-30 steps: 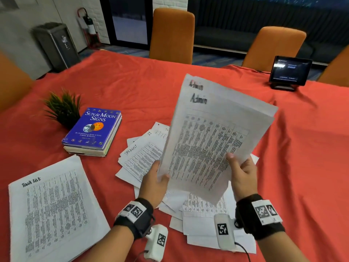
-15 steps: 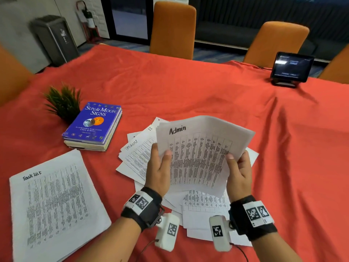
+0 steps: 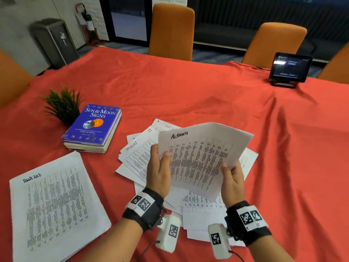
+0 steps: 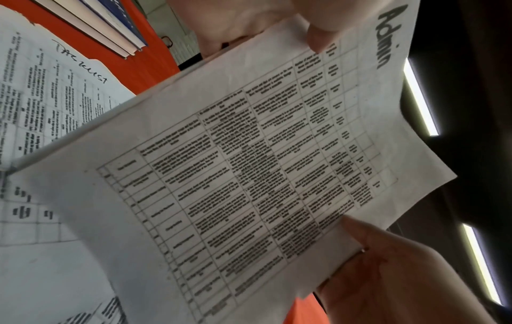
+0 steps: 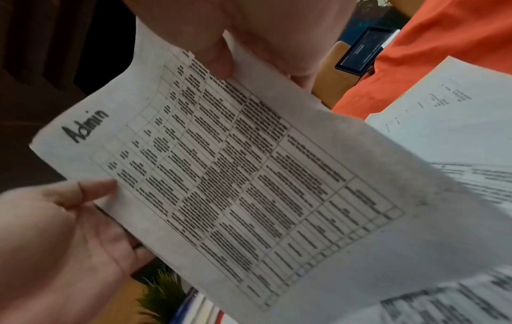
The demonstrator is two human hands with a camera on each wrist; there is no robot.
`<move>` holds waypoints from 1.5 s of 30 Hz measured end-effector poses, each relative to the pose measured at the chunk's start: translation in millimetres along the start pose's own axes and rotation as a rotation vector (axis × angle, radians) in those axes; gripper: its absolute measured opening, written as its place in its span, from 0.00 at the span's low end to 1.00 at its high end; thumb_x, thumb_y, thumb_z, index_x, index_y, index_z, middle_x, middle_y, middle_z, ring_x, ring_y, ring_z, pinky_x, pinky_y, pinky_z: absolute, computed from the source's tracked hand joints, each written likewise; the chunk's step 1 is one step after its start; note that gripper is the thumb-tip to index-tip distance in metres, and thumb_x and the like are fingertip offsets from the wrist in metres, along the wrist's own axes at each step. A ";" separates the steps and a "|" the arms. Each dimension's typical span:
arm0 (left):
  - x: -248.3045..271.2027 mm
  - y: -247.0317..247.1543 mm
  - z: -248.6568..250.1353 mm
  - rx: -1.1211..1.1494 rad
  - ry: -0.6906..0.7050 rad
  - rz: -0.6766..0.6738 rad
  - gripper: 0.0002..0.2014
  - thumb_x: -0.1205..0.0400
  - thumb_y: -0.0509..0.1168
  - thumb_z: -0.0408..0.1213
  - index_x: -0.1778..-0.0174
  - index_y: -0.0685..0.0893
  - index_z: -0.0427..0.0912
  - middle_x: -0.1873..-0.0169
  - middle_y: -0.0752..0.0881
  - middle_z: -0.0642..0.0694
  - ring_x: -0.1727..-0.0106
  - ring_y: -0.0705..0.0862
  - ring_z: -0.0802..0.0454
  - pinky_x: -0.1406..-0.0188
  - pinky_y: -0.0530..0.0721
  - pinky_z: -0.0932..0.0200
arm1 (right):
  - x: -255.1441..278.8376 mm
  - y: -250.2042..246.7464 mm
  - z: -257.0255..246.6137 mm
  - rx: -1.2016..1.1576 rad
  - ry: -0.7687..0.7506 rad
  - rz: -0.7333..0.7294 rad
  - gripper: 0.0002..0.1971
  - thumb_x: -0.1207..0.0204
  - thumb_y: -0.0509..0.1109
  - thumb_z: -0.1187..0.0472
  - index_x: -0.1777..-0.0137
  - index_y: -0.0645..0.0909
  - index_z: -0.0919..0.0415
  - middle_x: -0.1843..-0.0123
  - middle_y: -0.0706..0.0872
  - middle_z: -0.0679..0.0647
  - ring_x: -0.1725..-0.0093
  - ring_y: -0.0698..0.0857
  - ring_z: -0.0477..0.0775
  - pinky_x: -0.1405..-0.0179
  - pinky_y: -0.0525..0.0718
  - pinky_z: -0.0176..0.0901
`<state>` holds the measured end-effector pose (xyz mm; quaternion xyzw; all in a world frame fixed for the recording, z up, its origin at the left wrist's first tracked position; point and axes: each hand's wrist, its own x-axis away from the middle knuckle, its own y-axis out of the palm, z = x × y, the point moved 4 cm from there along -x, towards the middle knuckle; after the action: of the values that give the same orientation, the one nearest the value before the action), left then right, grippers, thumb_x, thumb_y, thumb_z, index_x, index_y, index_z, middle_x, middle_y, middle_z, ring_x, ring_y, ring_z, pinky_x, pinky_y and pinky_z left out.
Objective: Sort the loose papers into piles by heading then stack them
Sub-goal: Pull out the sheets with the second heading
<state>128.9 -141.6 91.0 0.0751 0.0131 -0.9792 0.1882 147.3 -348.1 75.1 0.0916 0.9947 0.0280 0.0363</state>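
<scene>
Both hands hold a small bundle of white printed sheets headed "Admin" (image 3: 200, 159) in the air, tilted, above a loose heap of papers (image 3: 136, 156) on the red tablecloth. My left hand (image 3: 160, 165) pinches the bundle's left edge, thumb on top. My right hand (image 3: 230, 173) pinches its lower right edge. The wrist views show the same Admin page (image 4: 263, 164) (image 5: 235, 175) between the two thumbs. A tidy "Task List" pile (image 3: 54, 203) lies at the near left. Some sheets in the heap also read "Task List".
A blue book (image 3: 92, 127) on a second book and a small green plant (image 3: 62, 104) stand left of the heap. A tablet on a stand (image 3: 289, 68) is at the far right edge. Orange chairs (image 3: 171, 31) line the far side. The red cloth (image 3: 283, 167) right of the heap is bare.
The Admin sheets were held high and upright with two headings showing. Both hands have brought them down and tilted them flatter over the heap, with the sheets now squared together.
</scene>
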 end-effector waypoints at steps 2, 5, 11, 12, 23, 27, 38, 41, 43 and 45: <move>0.0 -4.7 0.6 0.009 0.007 0.000 0.09 0.18 0.55 0.44 0.45 0.73 0.49 0.53 0.86 0.56 0.55 0.84 0.66 0.57 0.82 0.71 | -3.2 1.6 -4.2 0.011 -0.005 0.024 0.12 0.14 0.57 0.68 0.46 0.80 0.52 0.51 0.87 0.47 0.50 0.85 0.45 0.48 0.83 0.45; 1.9 -20.3 -9.5 -0.026 -0.009 -0.015 0.12 0.17 0.56 0.43 0.43 0.74 0.42 0.49 0.86 0.58 0.50 0.84 0.70 0.52 0.80 0.75 | -10.1 8.1 -10.6 0.033 -0.014 0.041 0.11 0.15 0.59 0.66 0.54 0.78 0.51 0.55 0.85 0.47 0.56 0.83 0.40 0.50 0.80 0.47; 16.8 -62.4 -51.3 -0.231 -0.204 -0.126 0.15 0.14 0.56 0.34 0.33 0.76 0.52 0.40 0.83 0.62 0.37 0.80 0.70 0.32 0.73 0.66 | -17.9 30.9 16.3 0.167 0.185 -0.092 0.04 0.20 0.62 0.58 0.50 0.79 0.53 0.53 0.88 0.54 0.55 0.85 0.56 0.53 0.83 0.54; 21.0 -71.8 -57.9 -0.240 -0.270 -0.130 0.15 0.14 0.56 0.32 0.34 0.77 0.52 0.40 0.84 0.59 0.37 0.80 0.65 0.31 0.74 0.63 | -16.2 33.3 26.1 0.214 0.239 -0.125 0.05 0.20 0.63 0.57 0.48 0.78 0.53 0.52 0.88 0.56 0.55 0.86 0.58 0.52 0.84 0.56; 67.8 -291.2 -92.0 -0.306 -0.746 0.317 0.15 0.20 0.61 0.43 0.38 0.84 0.52 0.44 0.88 0.46 0.43 0.86 0.45 0.34 0.81 0.41 | 26.5 8.0 111.8 0.430 0.560 -0.308 0.13 0.16 0.63 0.58 0.34 0.76 0.60 0.44 0.86 0.64 0.53 0.87 0.62 0.57 0.83 0.52; 62.5 -367.6 -100.3 -0.393 -0.800 0.441 0.13 0.21 0.63 0.40 0.41 0.85 0.47 0.45 0.88 0.42 0.42 0.86 0.40 0.34 0.80 0.38 | 26.6 -3.1 118.9 0.485 0.552 -0.310 0.13 0.17 0.64 0.58 0.35 0.77 0.59 0.44 0.86 0.65 0.54 0.86 0.63 0.60 0.82 0.49; 51.4 -421.4 -125.1 -0.673 -0.958 0.414 0.16 0.18 0.56 0.33 0.37 0.81 0.34 0.41 0.85 0.35 0.40 0.83 0.36 0.37 0.79 0.48 | 23.1 -11.3 118.2 0.553 0.515 -0.301 0.12 0.16 0.62 0.60 0.36 0.77 0.59 0.47 0.86 0.64 0.54 0.86 0.63 0.61 0.82 0.49; 55.0 -413.7 -124.1 -0.705 -0.984 0.446 0.18 0.17 0.55 0.33 0.32 0.76 0.33 0.36 0.82 0.33 0.36 0.81 0.35 0.34 0.77 0.47 | 22.5 -15.6 117.2 0.567 0.511 -0.289 0.13 0.16 0.61 0.61 0.34 0.77 0.60 0.46 0.86 0.63 0.53 0.86 0.63 0.62 0.82 0.48; 57.6 -409.6 -123.3 -0.718 -0.994 0.467 0.19 0.16 0.56 0.36 0.31 0.73 0.32 0.34 0.80 0.33 0.34 0.80 0.34 0.34 0.75 0.47 | 23.2 -17.5 117.8 0.574 0.517 -0.288 0.13 0.16 0.61 0.60 0.34 0.76 0.60 0.46 0.86 0.64 0.52 0.86 0.63 0.61 0.82 0.48; 63.0 -407.3 -123.4 -0.738 -1.001 0.489 0.22 0.17 0.59 0.41 0.31 0.73 0.31 0.34 0.80 0.33 0.34 0.79 0.33 0.34 0.76 0.46 | 23.5 -18.9 118.8 0.580 0.524 -0.286 0.13 0.16 0.61 0.60 0.33 0.76 0.61 0.46 0.86 0.64 0.52 0.86 0.62 0.60 0.82 0.49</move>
<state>-62.3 220.3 -41.6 -0.4570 0.2407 -0.7563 0.4015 130.0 -356.5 -46.0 -0.0514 0.9397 -0.2363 -0.2419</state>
